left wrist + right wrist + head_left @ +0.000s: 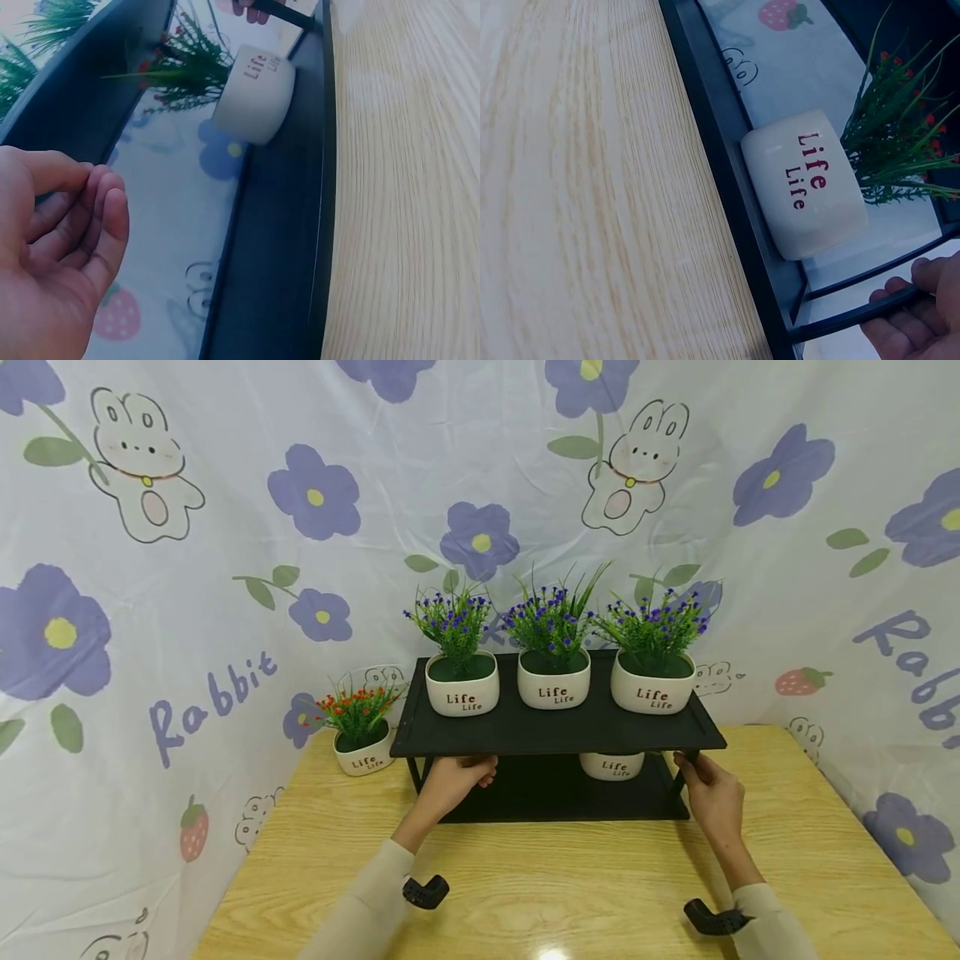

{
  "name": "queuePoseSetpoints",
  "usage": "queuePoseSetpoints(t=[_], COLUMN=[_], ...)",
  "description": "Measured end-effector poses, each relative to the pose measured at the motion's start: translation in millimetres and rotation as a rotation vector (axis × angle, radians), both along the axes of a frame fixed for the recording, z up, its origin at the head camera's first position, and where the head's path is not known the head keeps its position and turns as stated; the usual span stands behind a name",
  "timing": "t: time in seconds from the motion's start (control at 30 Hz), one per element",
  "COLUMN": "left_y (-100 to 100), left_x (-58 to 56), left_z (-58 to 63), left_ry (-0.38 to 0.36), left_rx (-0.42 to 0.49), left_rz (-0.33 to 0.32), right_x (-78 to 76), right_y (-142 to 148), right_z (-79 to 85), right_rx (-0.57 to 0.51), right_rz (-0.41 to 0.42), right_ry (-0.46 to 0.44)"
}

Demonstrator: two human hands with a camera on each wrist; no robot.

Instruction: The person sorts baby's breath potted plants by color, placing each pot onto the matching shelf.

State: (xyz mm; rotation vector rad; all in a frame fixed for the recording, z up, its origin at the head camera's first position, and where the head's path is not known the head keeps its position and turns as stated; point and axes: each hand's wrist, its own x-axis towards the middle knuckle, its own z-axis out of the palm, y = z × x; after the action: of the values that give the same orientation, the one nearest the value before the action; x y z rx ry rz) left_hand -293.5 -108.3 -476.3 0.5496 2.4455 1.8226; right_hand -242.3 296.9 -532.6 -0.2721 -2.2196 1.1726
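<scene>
A black two-tier shelf (525, 731) stands on the table. My right hand (712, 802) grips its front right post (855, 315), thumb on one side and fingers on the other. My left hand (457, 785) is under the front edge of the upper tier, near the left end. Its fingers (109, 217) are loosely curled, with nothing visible in them. On the lower tier, toward the right, sits a white "Life" pot (810, 187) with red flowers. The upper tier carries three white pots with purple flowers: left (462, 693), middle (553, 687) and right (652, 692).
Left of the shelf, another white pot (363, 756) with orange-red flowers rests on the wooden table (570, 885). A cloth (405, 468) printed with rabbits and flowers hangs behind and along both sides. A black camera mount (426, 892) juts from the left wrist.
</scene>
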Motion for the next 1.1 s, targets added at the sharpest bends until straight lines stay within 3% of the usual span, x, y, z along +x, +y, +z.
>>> queuePoseSetpoints(t=[0.2,0.63,0.87,1.1], left_y=[-28.8,-79.0,-114.2,-155.2], left_x=[9.9,27.0,23.8,11.9], left_z=[1.2,9.2,10.3,1.2], left_ry=[0.000,-0.024,0.034,0.133], left_rx=[-0.042,-0.139,-0.114,-0.147], left_rz=[0.014,0.157,0.228,0.334], right_x=[-0.4,-0.3,-2.3,-2.1], right_y=[-0.2,-0.1,1.1,0.0], right_z=[1.4,0.9,-1.1,-2.2], right_rx=[0.011,0.004,0.015,0.013], right_rz=[-0.002,-0.003,-0.012,-0.019], right_ry=[0.017,0.001,0.000,-0.009])
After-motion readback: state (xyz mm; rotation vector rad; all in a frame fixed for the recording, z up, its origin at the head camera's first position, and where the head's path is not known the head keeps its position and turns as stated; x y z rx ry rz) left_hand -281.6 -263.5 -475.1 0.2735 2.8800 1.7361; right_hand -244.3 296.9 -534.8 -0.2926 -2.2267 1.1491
